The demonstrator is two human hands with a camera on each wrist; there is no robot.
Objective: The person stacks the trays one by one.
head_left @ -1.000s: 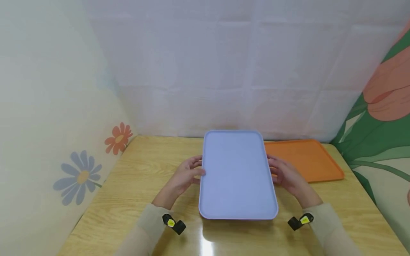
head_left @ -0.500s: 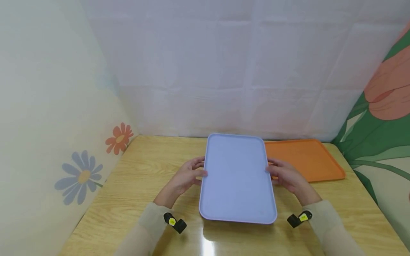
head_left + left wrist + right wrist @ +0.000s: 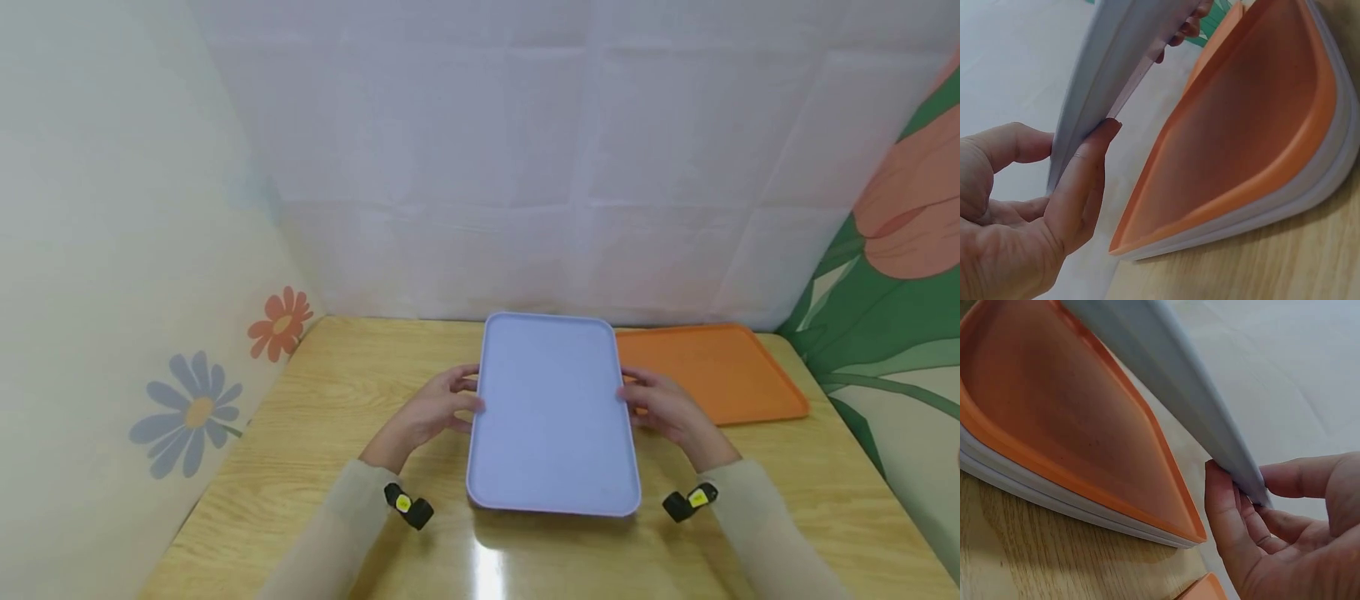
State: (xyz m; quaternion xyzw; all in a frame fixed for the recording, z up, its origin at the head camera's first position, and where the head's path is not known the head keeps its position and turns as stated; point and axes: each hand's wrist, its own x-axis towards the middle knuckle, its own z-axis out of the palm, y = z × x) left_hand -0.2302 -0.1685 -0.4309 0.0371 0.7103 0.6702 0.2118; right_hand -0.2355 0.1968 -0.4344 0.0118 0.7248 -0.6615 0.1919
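Observation:
A pale lavender-blue tray (image 3: pixel 555 408) is held between my two hands, its bare upper face toward the head camera. My left hand (image 3: pixel 431 410) pinches its left long rim, thumb on the upper edge and fingers underneath. On the opposite rim my right hand (image 3: pixel 666 407) pinches the same way. Both wrist views show this tray raised above a stack, with a gap between. Topmost in that stack is an orange tray (image 3: pixel 1241 119), and pale trays (image 3: pixel 1079 503) lie nested beneath it on the table. From the head view the held tray hides this stack.
A separate orange tray (image 3: pixel 712 375) lies flat on the wooden table (image 3: pixel 360 358) at the back right, its left end overlapped by the held tray. A white cloth (image 3: pixel 450 167) hangs behind the table. Flower-patterned cloths (image 3: pixel 187 400) flank both sides.
The held tray's far edge has dipped slightly and its right side has shifted a little left. My right thumb has come onto the rim, and that hand has moved slightly left.

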